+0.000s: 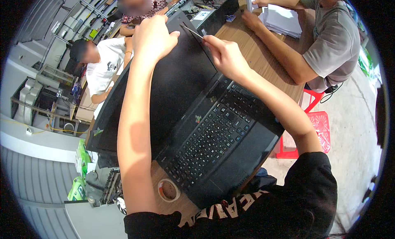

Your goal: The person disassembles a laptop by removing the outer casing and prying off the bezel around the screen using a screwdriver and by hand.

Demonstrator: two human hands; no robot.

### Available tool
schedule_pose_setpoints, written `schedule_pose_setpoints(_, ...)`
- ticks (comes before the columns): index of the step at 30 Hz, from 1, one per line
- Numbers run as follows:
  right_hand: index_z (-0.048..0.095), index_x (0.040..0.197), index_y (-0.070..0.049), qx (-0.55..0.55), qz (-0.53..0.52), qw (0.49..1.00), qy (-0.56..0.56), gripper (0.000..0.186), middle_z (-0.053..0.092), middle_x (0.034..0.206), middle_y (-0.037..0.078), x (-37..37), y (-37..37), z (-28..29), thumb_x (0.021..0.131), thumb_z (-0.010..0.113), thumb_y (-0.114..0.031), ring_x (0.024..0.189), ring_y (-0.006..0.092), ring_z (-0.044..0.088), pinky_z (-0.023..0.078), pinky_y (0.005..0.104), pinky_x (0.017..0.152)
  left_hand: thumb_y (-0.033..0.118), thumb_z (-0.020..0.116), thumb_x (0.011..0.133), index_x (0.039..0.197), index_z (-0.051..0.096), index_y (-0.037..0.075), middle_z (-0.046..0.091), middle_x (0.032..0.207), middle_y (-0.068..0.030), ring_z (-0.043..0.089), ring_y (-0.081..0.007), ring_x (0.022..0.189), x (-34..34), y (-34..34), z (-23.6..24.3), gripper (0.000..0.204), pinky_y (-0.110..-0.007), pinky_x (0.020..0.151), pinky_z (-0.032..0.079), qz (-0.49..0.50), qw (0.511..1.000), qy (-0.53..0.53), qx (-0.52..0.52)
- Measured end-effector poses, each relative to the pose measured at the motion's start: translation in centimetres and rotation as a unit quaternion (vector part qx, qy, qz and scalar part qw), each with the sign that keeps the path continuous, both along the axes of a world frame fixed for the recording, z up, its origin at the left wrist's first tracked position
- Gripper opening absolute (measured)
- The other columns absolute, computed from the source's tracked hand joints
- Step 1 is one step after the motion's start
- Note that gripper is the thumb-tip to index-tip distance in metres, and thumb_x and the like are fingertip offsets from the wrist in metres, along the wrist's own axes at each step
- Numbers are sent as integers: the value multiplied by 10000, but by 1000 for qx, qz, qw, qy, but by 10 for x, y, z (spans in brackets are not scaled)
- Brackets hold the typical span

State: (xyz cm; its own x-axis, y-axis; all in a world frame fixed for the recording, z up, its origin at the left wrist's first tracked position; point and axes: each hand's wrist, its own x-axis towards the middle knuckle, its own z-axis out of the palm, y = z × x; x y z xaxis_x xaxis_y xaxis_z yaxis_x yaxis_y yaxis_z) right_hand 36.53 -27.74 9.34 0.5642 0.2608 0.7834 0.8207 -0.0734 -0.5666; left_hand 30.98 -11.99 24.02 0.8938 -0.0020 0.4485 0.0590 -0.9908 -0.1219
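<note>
A black laptop (193,111) lies open on the wood-topped table (247,41), set at a slant, its keyboard (212,136) toward the wearer's body and its dark screen (177,74) leaning away to the upper left. The left hand (154,37) is bent over the far edge of the screen with its thumb out toward the bezel; most of its fingers are hidden, so whether they close on the edge cannot be told. The right hand (224,54) pinches a slim metal tool (192,32) between thumb and fingers, its thin tip at the bezel near the screen's upper right corner; contact cannot be made out. A roll of tape (177,193) lies flat on the table just beside the laptop's near left corner. Beyond the screen stands an open black case (226,12) with parts inside. To the right, a co-worker in a grey T-shirt (337,45) handles paper beside a stack of white sheets (282,23), near a red plastic stool (321,126). Across the table to the left sits a co-worker in a white T-shirt (105,60), with another in a patterned top (154,6) farther back.
</note>
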Motion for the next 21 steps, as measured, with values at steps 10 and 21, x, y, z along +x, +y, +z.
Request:
schedule_pose_setpoints(10,516,1031,-101,123,468,761,433,212,321,598,-53,-10,8,0,1066,426,-289,437,32,257,192,204,387,284,750,764,1041,702,16,708,930,-214,693,-352,922,1,6,-2,388,-425,835,526,-42,999,0,-5)
schedule_pose_setpoints(21,460,986,-103,234,485,670,511,178,289,608,-34,-50,12,26,1065,381,-241,479,82,273,257,240,425,314,737,768,1089,699,14,709,983,-216,688,-359,961,-2,1,-3,441,-443,868,532,-11,1000,-5,-7)
